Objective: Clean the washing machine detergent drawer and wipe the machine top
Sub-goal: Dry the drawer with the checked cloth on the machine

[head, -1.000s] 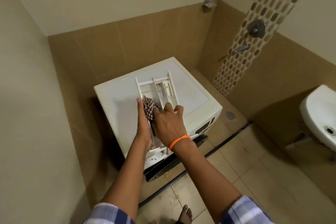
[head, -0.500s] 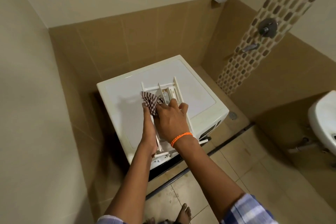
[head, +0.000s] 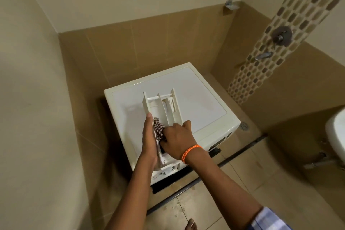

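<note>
A white washing machine (head: 203, 99) stands in the corner. The removed white detergent drawer (head: 160, 104) lies lengthwise on its top, compartments facing up. My left hand (head: 149, 140) holds the drawer's left wall, fingers stretched along it. My right hand (head: 177, 139), with an orange band at the wrist, grips a brown-and-white checked cloth (head: 158, 130) and presses it into the near part of the drawer. The drawer's near end is hidden under both hands.
Tan tiled walls close in behind and to the left of the machine. A floor drain (head: 244, 126) sits to its right. Shower fittings (head: 281, 37) are on the right wall and a white basin (head: 336, 134) at the right edge. My bare foot (head: 190, 225) is below.
The cloth and my right hand have slid back toward me along the drawer, from its middle to its near part. The camera has tilted, so the machine sits lower in view.
</note>
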`<state>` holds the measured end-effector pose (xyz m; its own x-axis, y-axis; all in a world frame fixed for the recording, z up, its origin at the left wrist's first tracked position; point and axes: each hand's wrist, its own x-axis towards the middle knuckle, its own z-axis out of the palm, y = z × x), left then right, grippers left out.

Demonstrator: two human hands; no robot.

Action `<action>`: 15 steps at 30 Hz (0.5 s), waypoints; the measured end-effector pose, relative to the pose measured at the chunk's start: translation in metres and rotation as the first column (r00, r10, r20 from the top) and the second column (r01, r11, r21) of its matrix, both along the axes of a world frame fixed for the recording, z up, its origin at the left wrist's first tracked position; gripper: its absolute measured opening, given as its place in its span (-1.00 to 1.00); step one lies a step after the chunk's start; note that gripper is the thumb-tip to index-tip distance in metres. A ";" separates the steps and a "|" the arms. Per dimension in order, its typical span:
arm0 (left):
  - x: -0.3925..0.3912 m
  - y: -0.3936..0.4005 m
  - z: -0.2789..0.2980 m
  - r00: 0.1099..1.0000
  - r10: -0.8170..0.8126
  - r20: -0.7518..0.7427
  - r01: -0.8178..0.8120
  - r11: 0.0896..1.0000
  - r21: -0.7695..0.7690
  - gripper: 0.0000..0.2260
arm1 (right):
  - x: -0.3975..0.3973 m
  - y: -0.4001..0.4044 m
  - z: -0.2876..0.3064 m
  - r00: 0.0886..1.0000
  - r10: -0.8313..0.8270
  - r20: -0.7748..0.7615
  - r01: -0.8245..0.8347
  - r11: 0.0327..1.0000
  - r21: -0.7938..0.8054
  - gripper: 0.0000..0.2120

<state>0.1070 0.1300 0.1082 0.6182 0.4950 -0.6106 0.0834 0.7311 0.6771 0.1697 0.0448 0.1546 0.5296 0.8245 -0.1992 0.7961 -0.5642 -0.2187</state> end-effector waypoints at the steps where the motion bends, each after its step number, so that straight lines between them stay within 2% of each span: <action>1: -0.001 0.004 0.004 1.000 0.014 0.003 -0.014 1.000 0.001 -0.27 | -0.004 0.007 -0.003 0.999 -0.017 0.044 0.014 0.998 0.054 -0.83; 3: -0.001 0.007 0.005 0.999 0.028 0.022 -0.028 1.000 -0.010 -0.40 | -0.011 0.022 -0.011 0.991 -0.083 0.107 0.068 0.988 0.136 -0.85; 5: -0.003 0.006 0.004 1.000 0.005 0.021 -0.006 0.999 0.037 -0.42 | -0.009 0.038 -0.014 0.983 -0.133 0.130 0.105 0.973 0.203 -0.86; 9: -0.005 0.007 -0.010 1.000 0.001 -0.028 0.003 0.987 0.162 -0.57 | 0.008 0.062 -0.009 0.978 -0.186 0.089 0.163 0.961 0.223 -0.70; 12: -0.007 0.014 -0.017 0.999 -0.019 -0.041 0.025 0.986 0.167 -0.41 | 0.007 0.070 -0.011 0.975 -0.203 0.085 0.181 0.959 0.220 -0.77; 15: -0.015 0.020 -0.025 0.999 0.027 -0.030 -0.022 0.991 0.135 -0.42 | -0.005 0.069 -0.019 0.990 -0.122 0.068 0.105 0.972 0.211 -0.83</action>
<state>0.0916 0.1504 0.0834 0.5862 0.5884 -0.5569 0.0897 0.6360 0.7665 0.1643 0.1140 0.1355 0.6292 0.7770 0.0157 0.7492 -0.6011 -0.2780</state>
